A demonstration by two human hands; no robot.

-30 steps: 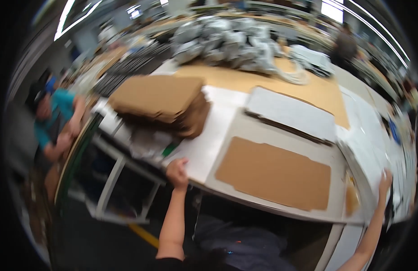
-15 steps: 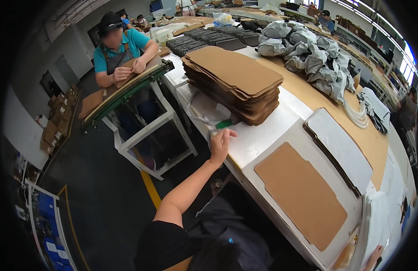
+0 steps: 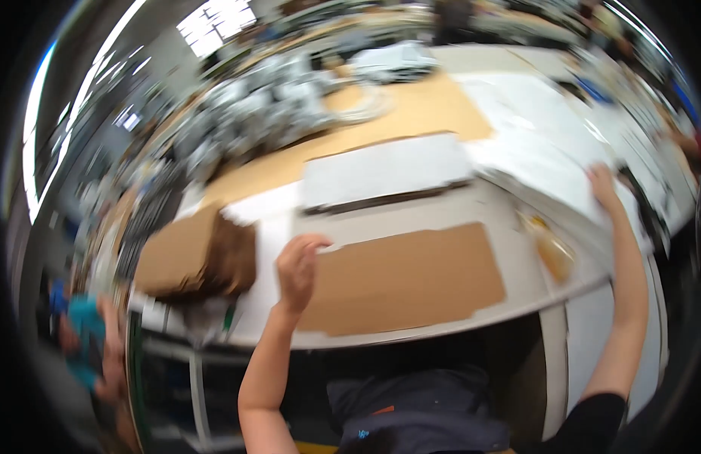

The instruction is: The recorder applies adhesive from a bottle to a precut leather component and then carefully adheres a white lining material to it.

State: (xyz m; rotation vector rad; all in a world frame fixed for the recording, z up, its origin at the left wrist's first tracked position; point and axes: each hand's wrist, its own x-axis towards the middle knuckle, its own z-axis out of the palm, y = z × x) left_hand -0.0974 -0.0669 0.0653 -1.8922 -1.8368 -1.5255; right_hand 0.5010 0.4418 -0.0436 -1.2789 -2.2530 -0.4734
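The left hand (image 3: 299, 265) is resting loosely curled on the left edge of the flat cardboard sheet (image 3: 407, 280) lying on the bench (image 3: 517, 204), while the right hand (image 3: 601, 185) is spreading flat well beyond that sheet's right end, so the unclamped sheet could slide off.

Plain brown cardboard sheet (image 3: 411, 276), darker brown cardboard stack (image 3: 195, 257), white board (image 3: 384, 170), pale grey table (image 3: 509, 204).
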